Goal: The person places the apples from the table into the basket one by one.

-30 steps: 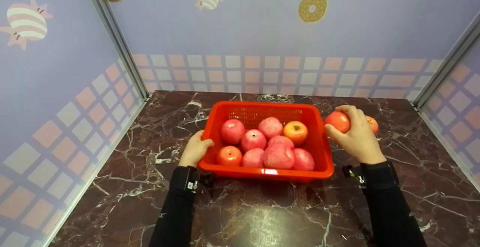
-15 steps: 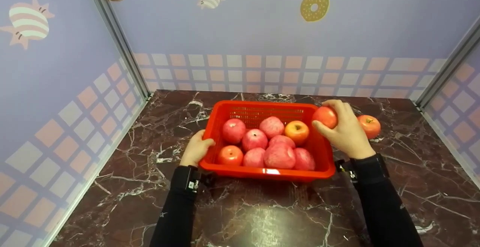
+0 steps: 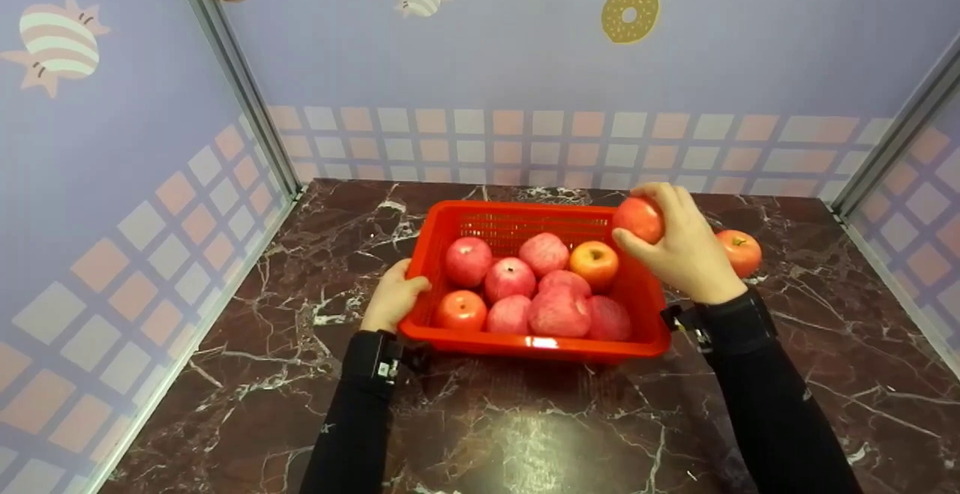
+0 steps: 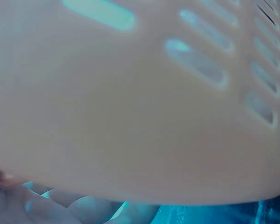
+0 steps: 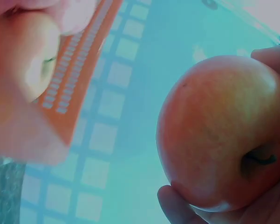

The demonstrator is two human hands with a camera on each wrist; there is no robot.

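Observation:
A red plastic basket [image 3: 532,345] holds several red and pinkish apples and one more orange-yellow apple [image 3: 594,264]. At its left rim, my left hand [image 3: 394,297] grips the edge, thumb over the top. The basket's slotted wall [image 4: 130,116] fills the left wrist view, with the fingers low at the left. My right hand [image 3: 684,250] holds a red apple [image 3: 639,220] above the basket's back right corner. Up close in the right wrist view, that apple [image 5: 219,135] shows its stem, with fingers and thumb around it.
Another apple [image 3: 739,252] lies on the dark marbled table [image 3: 255,404], to the right of the basket. Patterned panels [image 3: 480,67] stand behind and on both sides.
My right hand has carried its apple leftward and up, from beside the basket to over its back right corner. The apple on the table has come into fuller view. My left hand stays put.

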